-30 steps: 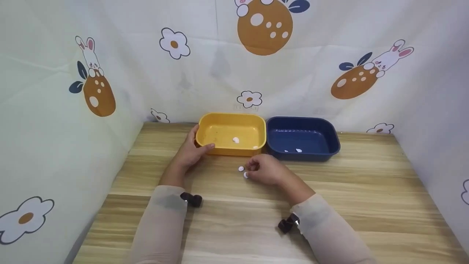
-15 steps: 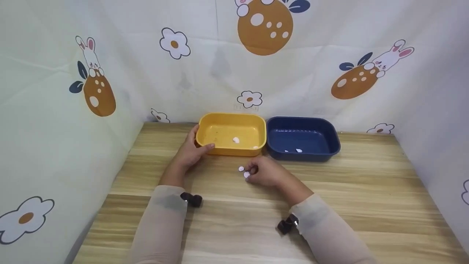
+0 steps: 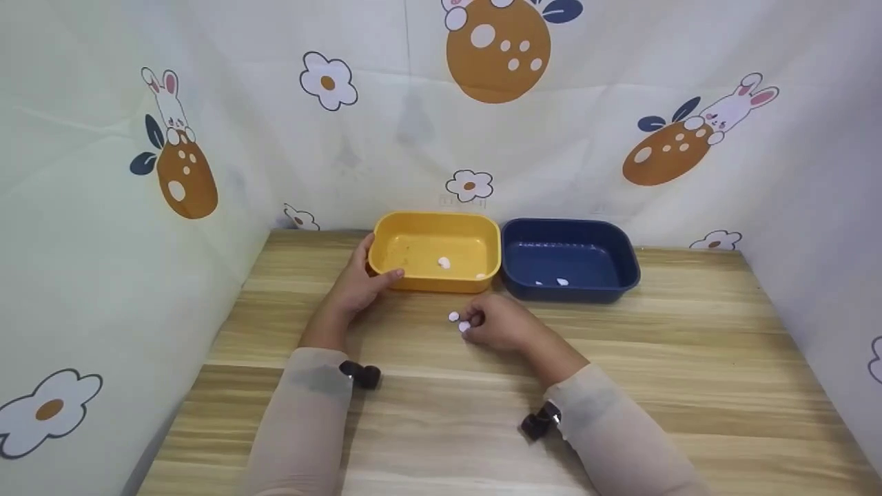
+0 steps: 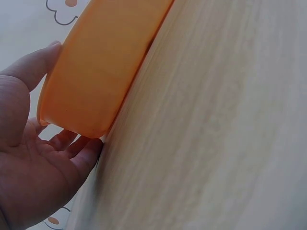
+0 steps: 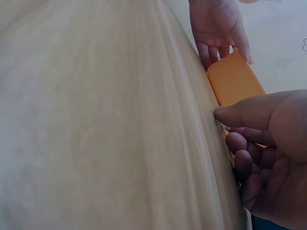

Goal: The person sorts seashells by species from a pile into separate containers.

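Note:
My left hand [image 3: 355, 286] holds the left end of a yellow plastic bin [image 3: 441, 284]. In the left wrist view its thumb lies at the rim and its fingers [image 4: 86, 155] reach round the end wall. In front of the bin, my right hand [image 3: 501, 322] pinches a small white round piece [image 3: 464, 327] between thumb and forefinger, low at the tabletop. The right wrist view shows only a thin edge of that piece, under the thumb [image 5: 240, 112]. A second white piece [image 3: 453, 317] lies on the table just left of the fingertips.
A dark blue bin [image 3: 572, 294] stands against the yellow bin's right side. Small white pieces lie in both, one [image 3: 444, 262] in the yellow and another [image 3: 562, 282] in the blue. Behind the wooden table [image 3: 441, 427] hangs a patterned cloth [image 3: 386, 151].
My right hand has shifted very slightly, and more of the white piece shows at its fingertips than a second ago. The left hand and both bins have stayed put.

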Action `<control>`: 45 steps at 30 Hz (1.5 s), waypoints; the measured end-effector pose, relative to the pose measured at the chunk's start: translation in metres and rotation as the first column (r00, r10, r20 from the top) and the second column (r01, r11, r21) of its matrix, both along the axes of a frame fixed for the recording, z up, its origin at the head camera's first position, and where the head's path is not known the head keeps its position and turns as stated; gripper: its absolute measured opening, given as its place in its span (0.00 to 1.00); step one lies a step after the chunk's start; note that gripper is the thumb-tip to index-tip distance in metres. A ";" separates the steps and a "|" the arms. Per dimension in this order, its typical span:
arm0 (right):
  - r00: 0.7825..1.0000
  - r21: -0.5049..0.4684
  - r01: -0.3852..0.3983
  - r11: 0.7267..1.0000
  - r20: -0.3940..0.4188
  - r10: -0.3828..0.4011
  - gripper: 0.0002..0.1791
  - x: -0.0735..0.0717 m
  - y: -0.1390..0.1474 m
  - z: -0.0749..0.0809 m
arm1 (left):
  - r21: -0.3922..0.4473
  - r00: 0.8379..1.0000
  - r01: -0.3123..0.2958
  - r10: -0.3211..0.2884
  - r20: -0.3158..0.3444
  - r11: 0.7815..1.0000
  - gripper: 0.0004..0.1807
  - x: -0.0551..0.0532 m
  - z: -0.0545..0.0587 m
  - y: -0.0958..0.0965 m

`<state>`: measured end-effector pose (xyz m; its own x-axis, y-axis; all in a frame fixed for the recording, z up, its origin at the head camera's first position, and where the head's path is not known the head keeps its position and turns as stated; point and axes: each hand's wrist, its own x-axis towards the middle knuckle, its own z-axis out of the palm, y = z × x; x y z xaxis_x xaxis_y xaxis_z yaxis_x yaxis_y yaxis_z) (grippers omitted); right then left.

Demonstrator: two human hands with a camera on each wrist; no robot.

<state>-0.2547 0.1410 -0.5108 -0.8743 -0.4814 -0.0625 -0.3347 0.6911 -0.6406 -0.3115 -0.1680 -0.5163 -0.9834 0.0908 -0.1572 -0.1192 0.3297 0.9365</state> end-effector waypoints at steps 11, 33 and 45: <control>0.996 -0.072 0.082 0.994 0.053 -0.078 0.10 0.005 0.002 0.024 | -0.012 1.000 -0.013 0.013 0.026 1.000 0.62 -0.001 0.001 0.000; 0.946 -0.101 0.323 0.941 0.062 -0.318 0.15 -0.023 0.082 0.061 | 0.002 1.000 0.004 -0.004 0.011 1.000 0.64 -0.001 0.000 0.000; 0.895 -0.100 0.444 0.891 0.097 -0.435 0.19 -0.032 0.134 0.070 | -0.004 1.000 -0.015 0.015 0.027 1.000 0.63 0.000 0.002 0.000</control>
